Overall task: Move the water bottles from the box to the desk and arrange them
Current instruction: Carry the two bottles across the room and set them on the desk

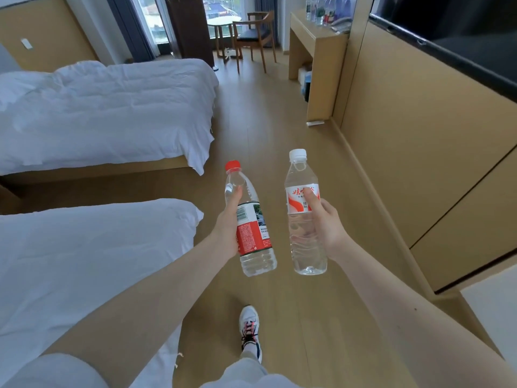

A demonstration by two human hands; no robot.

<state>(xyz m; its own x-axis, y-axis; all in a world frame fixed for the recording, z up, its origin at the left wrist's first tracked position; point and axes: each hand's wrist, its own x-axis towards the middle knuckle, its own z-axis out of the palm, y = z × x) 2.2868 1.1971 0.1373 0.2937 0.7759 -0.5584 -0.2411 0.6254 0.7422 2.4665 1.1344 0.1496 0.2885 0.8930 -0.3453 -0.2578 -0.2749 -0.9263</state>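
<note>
My left hand (228, 222) grips a clear water bottle with a red cap and a red and green label (251, 228), tilted a little to the left. My right hand (328, 222) holds a second clear bottle with a white cap and a white and red label (303, 219), upright. Both are held out in front of me above the wooden floor. Far ahead on the right stands the wooden desk (313, 32), with several water bottles (321, 9) standing on its top near the wall. The box is out of view.
Two beds with white covers (106, 107) fill the left side. A wooden wall unit with a dark TV screen (458, 32) runs along the right. A wooden chair (256, 32) and a small round table (222, 22) stand by the window. My foot in a white shoe (249, 329) is on the floor aisle.
</note>
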